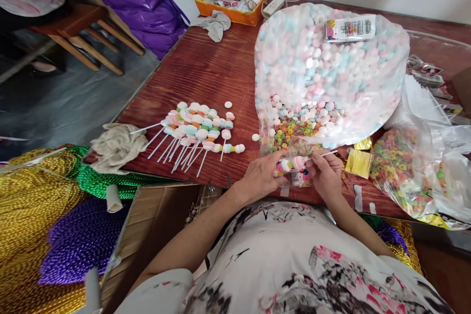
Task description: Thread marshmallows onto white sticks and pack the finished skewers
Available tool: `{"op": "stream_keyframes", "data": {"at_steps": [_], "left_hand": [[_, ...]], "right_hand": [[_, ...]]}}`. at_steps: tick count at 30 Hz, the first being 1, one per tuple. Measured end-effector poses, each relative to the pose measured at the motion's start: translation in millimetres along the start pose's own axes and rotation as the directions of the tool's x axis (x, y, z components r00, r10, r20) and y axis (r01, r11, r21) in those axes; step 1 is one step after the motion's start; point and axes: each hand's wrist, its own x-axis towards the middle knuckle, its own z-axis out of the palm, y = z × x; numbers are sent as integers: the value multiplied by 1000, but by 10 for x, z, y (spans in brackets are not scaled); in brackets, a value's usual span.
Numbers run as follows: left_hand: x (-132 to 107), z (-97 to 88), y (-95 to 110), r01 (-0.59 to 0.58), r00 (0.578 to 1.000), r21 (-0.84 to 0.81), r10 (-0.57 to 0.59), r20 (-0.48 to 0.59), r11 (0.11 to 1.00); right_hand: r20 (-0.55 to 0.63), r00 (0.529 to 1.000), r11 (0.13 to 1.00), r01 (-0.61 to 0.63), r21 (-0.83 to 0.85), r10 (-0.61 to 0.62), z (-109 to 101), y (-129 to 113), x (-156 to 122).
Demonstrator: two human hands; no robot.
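At the table's front edge, a stick strung with pastel candies (297,162) lies between my two hands, over or inside a small clear printed bag (303,177); which of the two I cannot tell. My left hand (260,175) is closed on the bag's left side, its fingertips partly hidden. With fingers pinched around the white stick end, my right hand (327,172) holds the candy stick from the right. Just beyond both hands lies a large open clear bag of pastel candies (331,78), with small colourful candy rings (290,132) near its mouth.
Finished-looking candy sticks (195,125) lie piled at left beside a crumpled cloth (119,146). Gold twist ties (358,162) and a bag of candy rings (395,171) are at right. An orange tray (230,7) stands at the back. Beaded strands (40,206) hang below left; a person sits beyond.
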Motion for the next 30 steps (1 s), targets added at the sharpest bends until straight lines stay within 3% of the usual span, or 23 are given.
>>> {"op": "stream_keyframes", "data": {"at_steps": [2,4,8,10,15,19,22,24,27,28,30], "left_hand": [[-4,-15,-39,43,998,-29,-42,38,999],[-5,-8,-41,79,990,-213,-51,135,974],[-2,17,0,272,899,-623,38,437,733],[11,28,19,292,889,-665,61,454,687],[87,115,92,121,967,-500,12,254,857],[105,160,129,39,971,-477,79,225,878],[32,78,84,7,983,-338,56,177,941],[-42,6,39,11,995,-94,-1,104,996],[-121,-29,0,59,994,181,-74,77,982],[-126,-16,-3,78,992,189,-96,85,979],[-104,29,2,100,989,50,-105,107,994]], "right_hand": [[119,990,994,-87,61,79,-27,-35,55],[289,951,994,-113,11,105,-75,-100,118],[514,857,983,119,-143,-29,-172,-281,248],[527,843,956,231,-182,-104,-180,-329,268],[425,894,901,296,-318,-144,-55,-156,74],[345,919,863,325,-387,-191,48,23,-61],[289,948,933,219,-287,-134,35,54,3],[181,979,977,124,-171,-92,3,53,78],[33,996,995,80,-61,-78,-8,68,138],[21,996,995,85,-55,-84,5,77,135],[30,993,990,118,-78,-116,48,92,98]]}}
